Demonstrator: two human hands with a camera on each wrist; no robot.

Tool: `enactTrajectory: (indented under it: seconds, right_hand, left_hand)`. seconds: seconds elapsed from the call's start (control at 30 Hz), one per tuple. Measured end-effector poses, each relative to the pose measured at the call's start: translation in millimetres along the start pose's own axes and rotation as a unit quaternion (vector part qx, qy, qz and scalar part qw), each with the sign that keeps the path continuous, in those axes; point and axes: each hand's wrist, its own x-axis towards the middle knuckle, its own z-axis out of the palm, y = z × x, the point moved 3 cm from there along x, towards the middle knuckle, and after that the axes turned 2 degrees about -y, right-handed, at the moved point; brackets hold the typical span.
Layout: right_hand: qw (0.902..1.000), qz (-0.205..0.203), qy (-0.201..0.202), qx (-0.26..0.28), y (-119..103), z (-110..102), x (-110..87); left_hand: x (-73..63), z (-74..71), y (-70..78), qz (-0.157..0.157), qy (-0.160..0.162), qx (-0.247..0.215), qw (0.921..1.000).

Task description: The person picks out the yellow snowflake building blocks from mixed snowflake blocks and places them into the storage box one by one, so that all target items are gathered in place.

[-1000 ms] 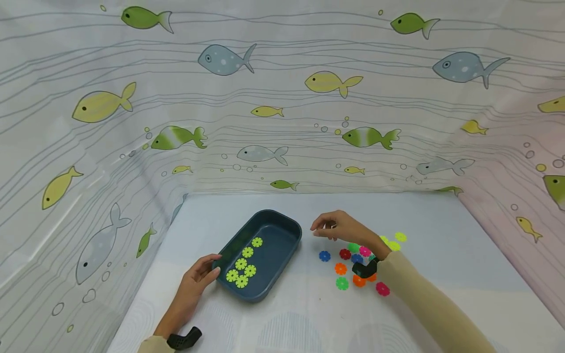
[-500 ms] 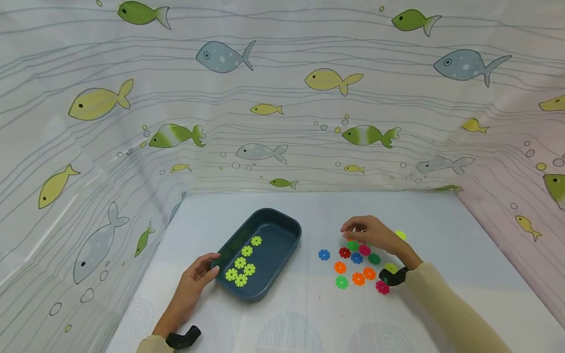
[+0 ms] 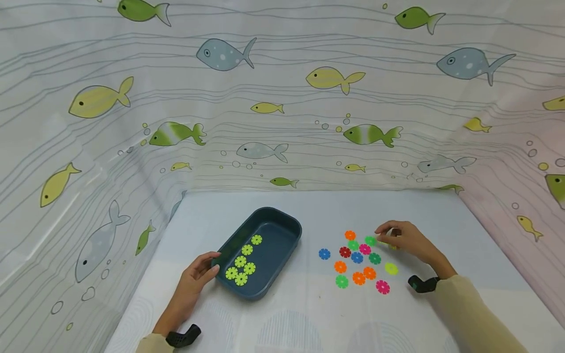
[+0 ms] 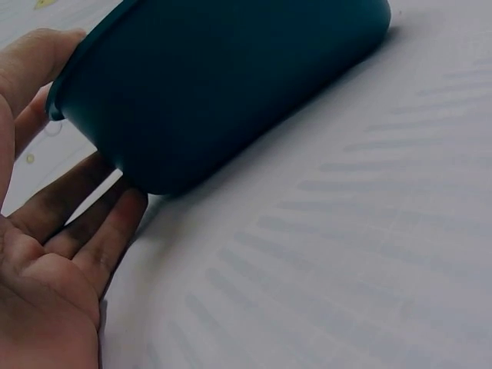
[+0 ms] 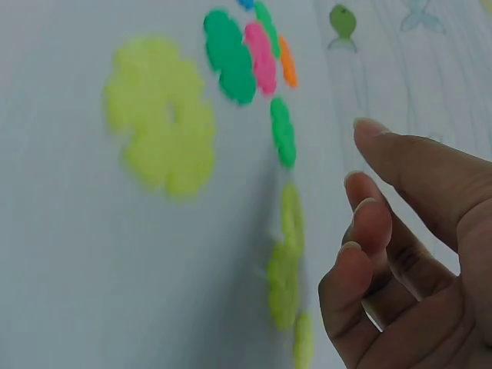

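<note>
In the head view, my left hand (image 3: 192,278) grips the near-left corner of a dark blue plastic tray (image 3: 277,245). The left wrist view has its fingers against the tray's side (image 4: 207,92) and up at its rim. Several yellow-green notched discs (image 3: 249,268) lie inside the tray. My right hand (image 3: 410,241) hovers over the far right of a scatter of colourful flower-shaped discs, fingers loosely bent and holding nothing. Below it are yellow-green discs (image 5: 283,284), partly hidden by the hand in the head view. Another yellow-green disc (image 3: 391,268) lies nearer.
Orange discs (image 3: 359,278), green discs (image 3: 342,281), pink discs (image 3: 382,287), blue discs (image 3: 324,254) and a dark red disc (image 3: 345,252) lie flat on the white table cover (image 3: 304,314). A fish-patterned sheet (image 3: 291,132) walls the back and sides.
My right hand has moved rightward from beside the tray, across the loose discs, to their far right side, uncovering several of them. The left hand and tray have stayed put.
</note>
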Motion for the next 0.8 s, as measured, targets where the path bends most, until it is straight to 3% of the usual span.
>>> enactTrajectory:
  seconds: [0.37,0.8]
  right_hand:
    - [0.9975,0.035,0.042,-0.045,31,-19,-13.3]
    - [0.9914,0.061,0.076,-0.087,53,-29,-10.4]
  left_hand:
    - [1.4,-0.1,0.1,-0.023,0.006,0.004,0.9997]
    - [1.4,0.2,-0.7,-0.016,0.008,0.012,0.9998]
